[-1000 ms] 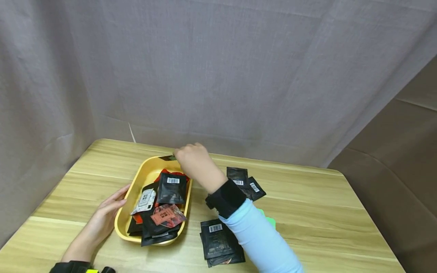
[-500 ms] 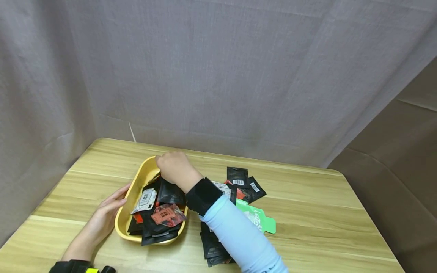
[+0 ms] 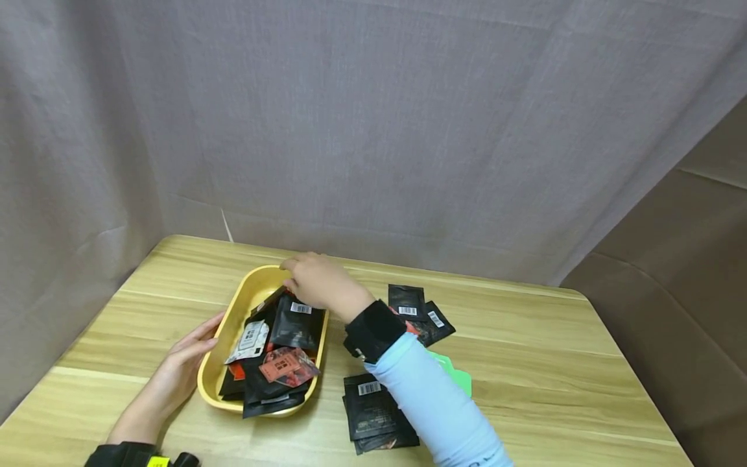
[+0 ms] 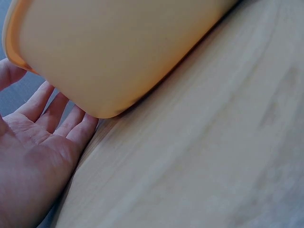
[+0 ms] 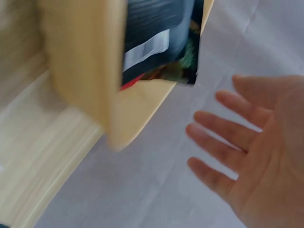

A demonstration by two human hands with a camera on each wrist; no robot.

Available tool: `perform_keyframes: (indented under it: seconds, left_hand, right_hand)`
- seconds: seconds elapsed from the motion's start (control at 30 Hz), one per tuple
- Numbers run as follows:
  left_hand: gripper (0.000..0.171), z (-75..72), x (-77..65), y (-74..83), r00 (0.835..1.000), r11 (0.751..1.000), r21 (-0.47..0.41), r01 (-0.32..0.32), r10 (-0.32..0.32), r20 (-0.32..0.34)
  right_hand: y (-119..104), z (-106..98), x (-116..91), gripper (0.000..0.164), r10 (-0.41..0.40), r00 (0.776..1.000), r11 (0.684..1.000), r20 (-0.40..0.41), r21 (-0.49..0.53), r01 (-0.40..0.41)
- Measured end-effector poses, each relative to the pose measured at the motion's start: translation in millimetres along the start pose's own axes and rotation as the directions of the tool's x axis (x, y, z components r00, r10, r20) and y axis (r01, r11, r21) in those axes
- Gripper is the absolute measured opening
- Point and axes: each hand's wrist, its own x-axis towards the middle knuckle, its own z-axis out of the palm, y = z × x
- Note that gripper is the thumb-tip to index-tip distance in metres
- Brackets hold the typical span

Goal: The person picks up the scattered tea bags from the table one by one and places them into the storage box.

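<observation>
A yellow plastic basket (image 3: 252, 288) full of flat sachets stands on the left of the table. My left hand (image 3: 183, 363) rests against its left side; in the left wrist view the fingers (image 4: 54, 109) reach its outer wall nearly straight, thumb near the rim. Over the basket's far right corner is my right hand (image 3: 323, 282), holding nothing; its fingers are spread apart in the right wrist view. Inside lie a black sachet with a barcode (image 3: 294, 324), a white-labelled sachet (image 3: 249, 340) and a red-patterned sachet (image 3: 288, 368). A dark sachet with a green picture (image 5: 187, 61) sits near the far end.
Right of the basket, a stack of black sachets (image 3: 370, 412) lies on the wooden table (image 3: 554, 363). Further back are more black sachets (image 3: 406, 301), and a green card (image 3: 461, 379) is partly hidden under the right sleeve. A grey curtain (image 3: 373, 130) hangs behind the table.
My right hand carried a dark sachet leftward into the basket's far end, let it go, then drew back to the right and opened. The left hand stayed at the basket's side.
</observation>
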Motion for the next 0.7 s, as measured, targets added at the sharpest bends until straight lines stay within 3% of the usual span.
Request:
perform_keyframes:
  seconds: [0.17, 0.37, 0.7]
  left_hand:
    - [0.048, -1.7, 1.2, -3.2, 1.0, 1.0, 0.015, 0.002, -0.002, 0.001]
    - [0.049, -0.5, 0.8, -2.7, 1.0, 1.0, 0.004, -0.004, 0.004, 0.008]
    - [0.049, 3.7, 0.7, -2.1, 1.0, 1.0, 0.018, -0.002, 0.002, 0.009]
  right_hand:
    - [26, 5, -31, 0.045, -0.004, 0.999, 0.993, -0.042, 0.118, 0.009]
    - [49, 19, -83, 0.052, -0.015, 0.997, 0.993, -0.082, 0.118, 0.024]
    - [52, 54, -161, 0.056, -0.111, 0.992, 0.988, -0.063, 0.101, 0.117]
